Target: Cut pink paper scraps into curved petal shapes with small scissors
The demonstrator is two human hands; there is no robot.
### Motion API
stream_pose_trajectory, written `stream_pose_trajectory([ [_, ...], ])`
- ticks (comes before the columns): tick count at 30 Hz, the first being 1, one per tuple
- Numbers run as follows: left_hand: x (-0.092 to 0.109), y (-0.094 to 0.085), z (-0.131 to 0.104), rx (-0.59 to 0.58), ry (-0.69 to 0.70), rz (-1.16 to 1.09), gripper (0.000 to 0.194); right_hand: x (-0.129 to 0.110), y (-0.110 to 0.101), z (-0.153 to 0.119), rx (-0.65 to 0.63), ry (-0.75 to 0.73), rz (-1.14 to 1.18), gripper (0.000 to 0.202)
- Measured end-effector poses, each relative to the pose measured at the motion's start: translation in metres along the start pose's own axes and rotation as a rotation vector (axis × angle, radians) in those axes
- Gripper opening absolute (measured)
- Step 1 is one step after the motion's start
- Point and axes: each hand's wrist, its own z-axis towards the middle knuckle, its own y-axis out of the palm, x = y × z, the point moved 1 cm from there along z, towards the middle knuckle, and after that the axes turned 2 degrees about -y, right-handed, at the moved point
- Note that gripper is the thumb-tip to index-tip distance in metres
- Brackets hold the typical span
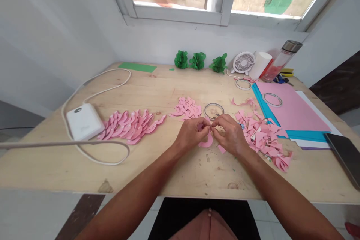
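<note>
My left hand (192, 133) is closed in a pinch on a curved pink paper cutout (207, 141), which shows below its fingers. Right beside it, my right hand (228, 132) has its thumb and forefinger pressed together, and the tips of the two hands meet. What sits between the right fingertips is too small to tell. Just beyond the fingers lies a thin tape roll (214, 104). A heap of small pink cutouts (188, 108) is behind my left hand. To the right of my right hand is a pile of pink paper scraps (266, 137).
Overlapping wavy pink strips (132, 125) lie left, beside a white power bank (84, 122) with a looping cable (66, 108). Green paper figures (197, 61), a small fan (243, 62) and a bottle (282, 62) stand behind. Coloured sheets (298, 114) and a phone (344, 153) are right.
</note>
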Motion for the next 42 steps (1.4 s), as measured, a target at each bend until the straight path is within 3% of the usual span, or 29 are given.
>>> stream_pose_trajectory([
  [18, 0.0032, 0.0008, -0.0029, 0.002, 0.003, 0.069, 0.014, 0.0042, 0.0032, -0.0011, 0.004, -0.001, 0.001, 0.01],
  [42, -0.0036, -0.0014, 0.0, -0.096, -0.072, -0.1, 0.012, 0.003, -0.0002, 0.0004, -0.04, 0.105, 0.194, 0.009],
])
